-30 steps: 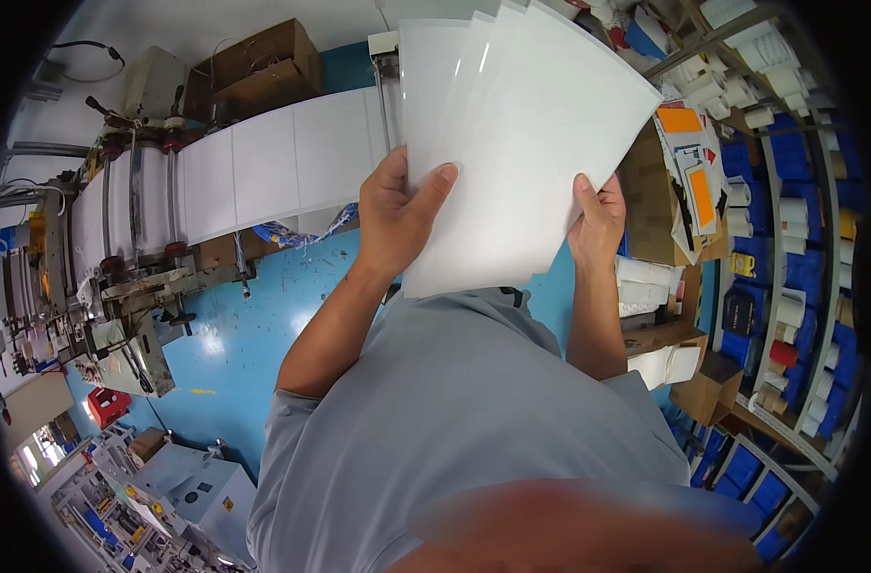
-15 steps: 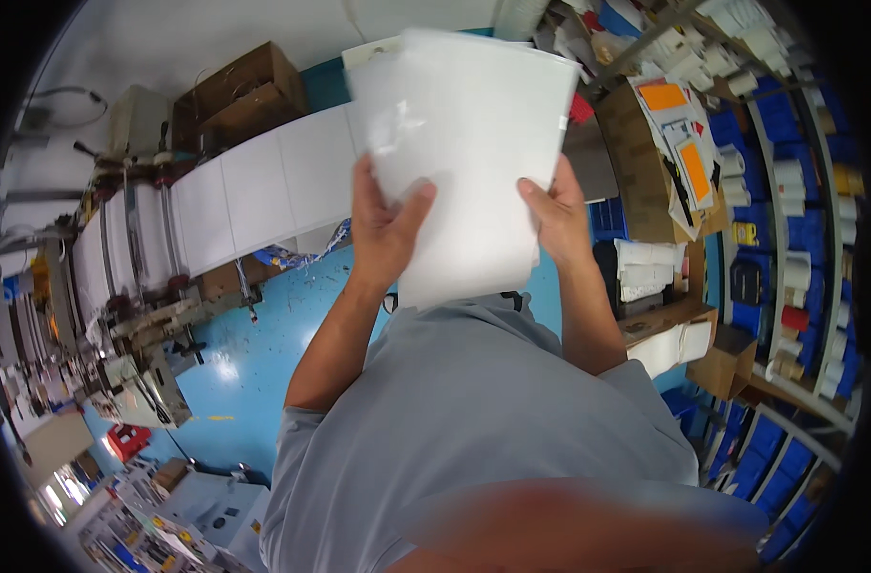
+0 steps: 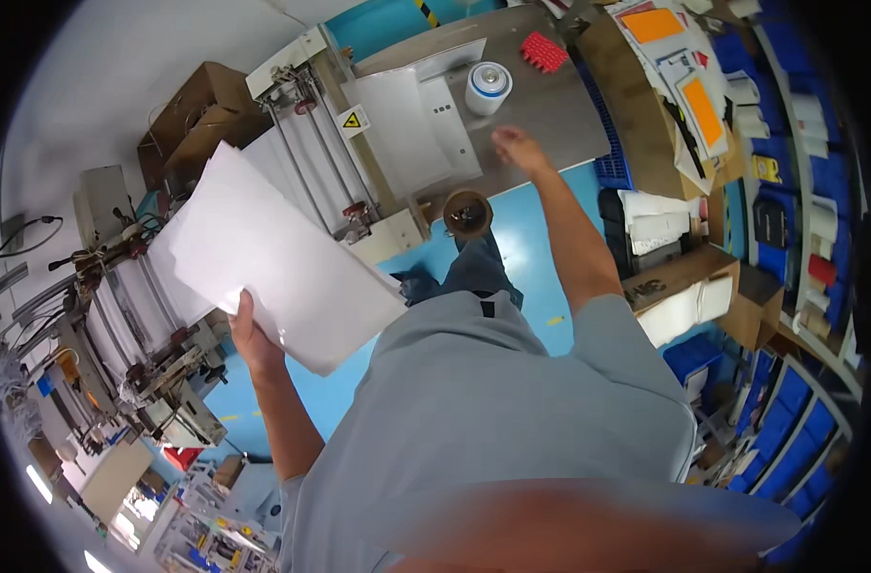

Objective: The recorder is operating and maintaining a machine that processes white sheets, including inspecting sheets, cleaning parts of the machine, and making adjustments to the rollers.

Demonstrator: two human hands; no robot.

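My left hand grips a stack of white sheets by its near edge, thumb on top. The stack hangs tilted over the machine on the left, its lower corner near my shirt. My right hand is apart from the sheets, at the front edge of the grey metal table. Its fingers are loosely curled, with nothing visible in them. Just beyond it stands a white cylindrical container with a blue rim. White sheet material lies on the table left of that hand.
A roller frame with metal rods and a warning sign adjoins the table. Below it shows a brown tube end. A red studded block lies at the back. Cardboard boxes and shelves of blue bins line the right.
The sheets have swung from in front of me to the left, in my left hand alone. My right hand has let go of them and is now over the table edge. The view has shifted.
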